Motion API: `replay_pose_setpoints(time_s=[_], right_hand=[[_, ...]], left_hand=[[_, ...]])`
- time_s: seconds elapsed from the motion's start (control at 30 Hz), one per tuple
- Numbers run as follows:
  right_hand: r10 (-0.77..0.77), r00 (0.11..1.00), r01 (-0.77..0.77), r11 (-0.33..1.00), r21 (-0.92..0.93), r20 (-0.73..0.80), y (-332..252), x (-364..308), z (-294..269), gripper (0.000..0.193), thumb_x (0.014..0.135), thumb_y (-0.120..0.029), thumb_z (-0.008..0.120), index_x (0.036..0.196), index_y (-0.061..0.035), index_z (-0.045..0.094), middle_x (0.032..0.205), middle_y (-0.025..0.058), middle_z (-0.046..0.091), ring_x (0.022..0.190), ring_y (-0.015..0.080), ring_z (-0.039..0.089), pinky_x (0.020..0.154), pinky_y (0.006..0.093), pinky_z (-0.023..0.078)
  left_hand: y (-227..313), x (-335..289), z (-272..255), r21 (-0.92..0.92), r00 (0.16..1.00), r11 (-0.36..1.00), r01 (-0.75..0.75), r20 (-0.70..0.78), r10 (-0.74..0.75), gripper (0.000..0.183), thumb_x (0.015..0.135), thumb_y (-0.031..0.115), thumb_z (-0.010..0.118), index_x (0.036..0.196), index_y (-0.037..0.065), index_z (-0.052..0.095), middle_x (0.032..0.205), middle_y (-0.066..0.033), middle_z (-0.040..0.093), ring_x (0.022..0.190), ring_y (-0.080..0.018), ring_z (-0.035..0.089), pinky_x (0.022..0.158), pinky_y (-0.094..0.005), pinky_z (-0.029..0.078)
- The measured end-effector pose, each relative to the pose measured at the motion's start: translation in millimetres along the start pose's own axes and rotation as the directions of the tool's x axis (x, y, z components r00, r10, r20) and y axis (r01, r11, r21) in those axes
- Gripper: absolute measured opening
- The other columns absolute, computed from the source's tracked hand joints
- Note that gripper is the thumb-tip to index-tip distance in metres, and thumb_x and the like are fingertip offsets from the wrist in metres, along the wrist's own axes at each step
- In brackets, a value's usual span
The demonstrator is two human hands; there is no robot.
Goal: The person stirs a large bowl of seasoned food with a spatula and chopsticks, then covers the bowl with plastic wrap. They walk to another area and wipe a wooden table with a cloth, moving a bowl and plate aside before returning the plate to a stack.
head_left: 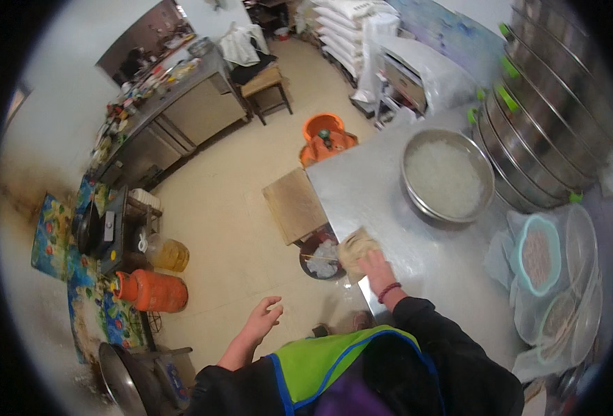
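My right hand (375, 270), with a dark red bracelet at its wrist, is closed on a beige cloth (356, 249) at the left edge of a steel table (434, 267). Part of the cloth hangs past that edge. My left hand (261, 320) is held out over the floor, touching nothing, its fingers apart. Just left of the cloth, a dark red bin (306, 265) stands below table height with crumpled clear plastic and a thin stick in it. A large steel bowl (417, 202) of pale, translucent food sits farther back on the table.
Tall stacked steel steamers (528, 125) stand at the back right. Near them are a light blue basket (521, 239) and clear plastic bags. A wooden stool (292, 206) and orange buckets (327, 149) adjoin the table. An orange gas cylinder (159, 291) and oil jug (171, 254) are left.
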State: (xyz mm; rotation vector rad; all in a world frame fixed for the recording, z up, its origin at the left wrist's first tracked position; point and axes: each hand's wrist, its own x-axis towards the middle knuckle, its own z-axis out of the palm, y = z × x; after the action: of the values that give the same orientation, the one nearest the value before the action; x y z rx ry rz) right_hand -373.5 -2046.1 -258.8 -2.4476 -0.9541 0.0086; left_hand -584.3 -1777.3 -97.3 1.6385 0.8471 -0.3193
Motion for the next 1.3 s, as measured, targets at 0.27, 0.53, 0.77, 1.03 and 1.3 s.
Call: replay_pose_setpoints(time_s=[0.27, 0.53, 0.77, 1.03, 1.3], right_hand=[[0.439, 0.874, -0.479, 0.847, -0.228, -0.206, 24.0, 100.3, 2.0, 0.027, 0.083, -0.008, 0.046, 0.108, -0.0115, 0.056, 0.116, 0.0192, 0.048, 0.108, 0.0378, 0.045, 0.086, 0.0456, 0.045], [0.323, 0.945, -0.296, 0.906, 0.303, -0.043, -44.3, 121.1, -0.7, 0.037, 0.076, -0.006, 0.054, 0.113, -0.0019, 0.056, 0.110, 0.0227, 0.058, 0.106, 0.0388, 0.052, 0.092, 0.0427, 0.043], [0.498, 0.767, -0.611, 0.759, -0.224, -0.404, -100.9, 147.2, -75.3, 0.047, 0.074, -0.010, 0.063, 0.119, -0.0031, 0.051, 0.124, 0.0194, 0.048, 0.116, 0.0373, 0.044, 0.098, 0.0443, 0.037], [0.332, 0.828, -0.251, 0.940, -0.232, 0.451, -181.4, 248.0, 20.4, 0.044, 0.078, -0.036, 0.062, 0.111, -0.0081, 0.060, 0.113, 0.0161, 0.060, 0.107, 0.0335, 0.055, 0.091, 0.0420, 0.044], [0.108, 0.638, 0.031, 0.986, -0.165, 0.763, -206.2, 414.6, 129.4, 0.052, 0.082, -0.046, 0.056, 0.123, -0.0130, 0.055, 0.118, 0.0176, 0.058, 0.110, 0.0336, 0.055, 0.094, 0.0396, 0.043]], left_hand=[[-39.6, 14.7, -86.5, -0.120, 0.992, 0.991, 0.053, -0.108, -0.067, 0.047, 0.088, 0.026, 0.059, 0.128, 0.004, 0.046, 0.119, -0.0142, 0.052, 0.102, -0.0214, 0.054, 0.082, -0.0375, 0.050], [-35.3, 104.0, -210.4, -0.064, 0.996, 0.995, -0.083, 0.034, 0.085, 0.049, 0.087, 0.030, 0.059, 0.128, 0.004, 0.046, 0.130, -0.0170, 0.046, 0.107, -0.0237, 0.054, 0.082, -0.0369, 0.050], [-39.7, 153.0, -331.1, 0.015, 0.974, 0.978, -0.210, -0.080, 0.211, 0.045, 0.086, 0.028, 0.060, 0.124, 0.006, 0.050, 0.127, -0.0160, 0.051, 0.100, -0.0229, 0.058, 0.080, -0.0336, 0.050], [-47.4, 173.9, -405.7, -0.069, 0.972, 0.984, -0.164, -0.179, 0.150, 0.045, 0.085, 0.028, 0.061, 0.123, 0.006, 0.051, 0.110, -0.0129, 0.059, 0.090, -0.0190, 0.059, 0.075, -0.0320, 0.049], [-37.8, 247.4, -503.6, -0.059, 0.897, 0.974, -0.219, -0.404, 0.178, 0.046, 0.083, 0.027, 0.063, 0.120, 0.003, 0.052, 0.099, -0.0151, 0.063, 0.084, -0.0212, 0.064, 0.074, -0.0334, 0.051]])
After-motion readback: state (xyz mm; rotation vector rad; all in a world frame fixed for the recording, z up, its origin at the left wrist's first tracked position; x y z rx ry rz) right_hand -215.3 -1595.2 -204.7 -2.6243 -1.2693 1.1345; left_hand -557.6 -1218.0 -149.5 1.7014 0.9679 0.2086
